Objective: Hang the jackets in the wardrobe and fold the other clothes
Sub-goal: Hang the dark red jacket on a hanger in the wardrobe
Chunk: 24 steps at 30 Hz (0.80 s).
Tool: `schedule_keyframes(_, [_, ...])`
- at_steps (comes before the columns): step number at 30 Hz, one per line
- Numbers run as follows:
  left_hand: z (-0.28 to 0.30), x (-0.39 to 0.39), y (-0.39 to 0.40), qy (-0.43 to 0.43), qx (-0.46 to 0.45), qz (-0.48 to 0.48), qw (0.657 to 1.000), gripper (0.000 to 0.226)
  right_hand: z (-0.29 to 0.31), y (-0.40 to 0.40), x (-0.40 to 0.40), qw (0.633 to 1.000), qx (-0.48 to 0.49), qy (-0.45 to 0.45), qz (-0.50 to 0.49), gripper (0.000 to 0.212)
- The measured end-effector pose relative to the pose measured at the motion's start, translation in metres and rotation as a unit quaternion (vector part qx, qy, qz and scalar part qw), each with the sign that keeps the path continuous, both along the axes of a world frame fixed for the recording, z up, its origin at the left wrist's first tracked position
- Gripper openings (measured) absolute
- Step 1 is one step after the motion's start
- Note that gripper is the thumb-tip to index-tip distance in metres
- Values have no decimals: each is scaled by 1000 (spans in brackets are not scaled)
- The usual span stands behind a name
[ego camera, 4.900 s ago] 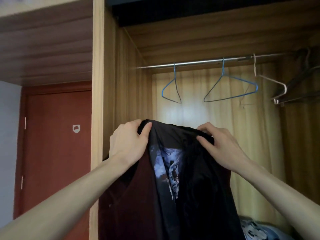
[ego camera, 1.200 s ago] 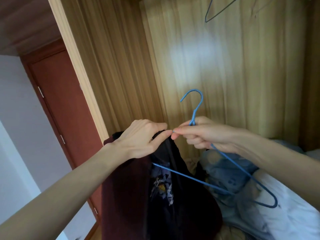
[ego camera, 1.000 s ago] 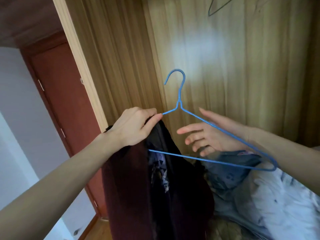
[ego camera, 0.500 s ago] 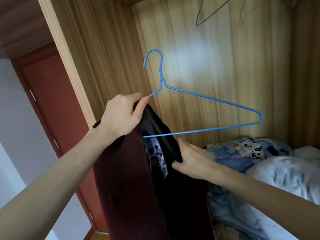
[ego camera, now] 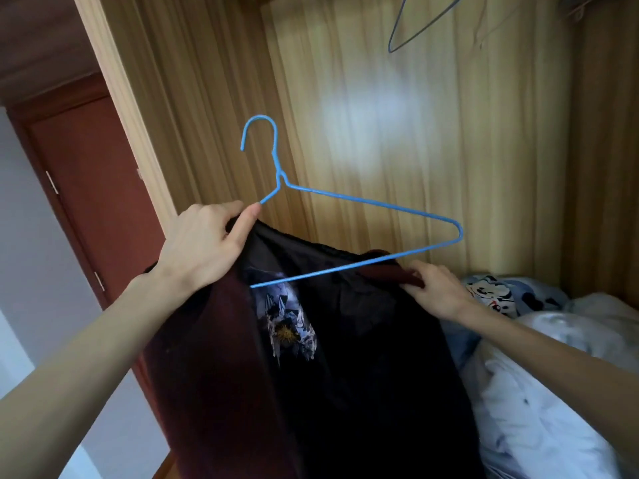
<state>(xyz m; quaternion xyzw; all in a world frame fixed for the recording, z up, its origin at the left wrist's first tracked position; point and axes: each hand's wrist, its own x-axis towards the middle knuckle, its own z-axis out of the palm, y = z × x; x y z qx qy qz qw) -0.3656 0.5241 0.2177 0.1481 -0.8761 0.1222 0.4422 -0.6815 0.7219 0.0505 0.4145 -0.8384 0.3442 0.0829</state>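
An open wooden wardrobe [ego camera: 432, 133] fills the view, its back panel catching a soft patch of light, with a red-brown door [ego camera: 93, 188] off to the left and a heap of pale bedding [ego camera: 539, 375] low on the right, a cartoon-print fabric [ego camera: 491, 295] lying on top of it. A spare wire hanger [ego camera: 411, 36] dangles at the upper edge.

In front of the wardrobe a dark maroon jacket [ego camera: 328, 375] hangs from both hands, its black lining and a printed patch facing the camera. The left hand [ego camera: 204, 250] has its fingers curled around the jacket's left shoulder together with one end of a blue wire hanger [ego camera: 359, 233], so that end appears already tucked inside the shoulder; pinching cloth and wire together likely keeps the hanger from slipping out. The hanger's hook points up and its other end juts free to the right, above the collar line. The right hand [ego camera: 435, 292] pinches the jacket's right shoulder edge just under the hanger's lower bar, apparently to stretch the opening and draw it over the free end. The jacket is not yet on the rail; seating the second shoulder seems the step in hand.
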Motion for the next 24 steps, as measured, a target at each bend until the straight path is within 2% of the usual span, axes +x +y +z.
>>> schedule_keyframes(5, [-32,5,-9,-25,-4,14,1000,70,42,22,-21,995,-78,-47,29,25])
schedule_keyframes(10, [-62,2,-2,-71,-99,122,985,61,83,39,-16,993,-116,1,-33,36])
schedule_keyframes(14, [-71,-18,23,-72,-88,184,976,48,97,49,-3,991,-123,39,-32,39])
schedule_keyframes(20, [-60,-32,35,-51,-104,186,976,45,110,62,15,989,-143,37,-19,40])
schedule_keyframes(24, [-53,-46,62,-3,-92,154,984,45,118,53,39,990,-130,37,50,41])
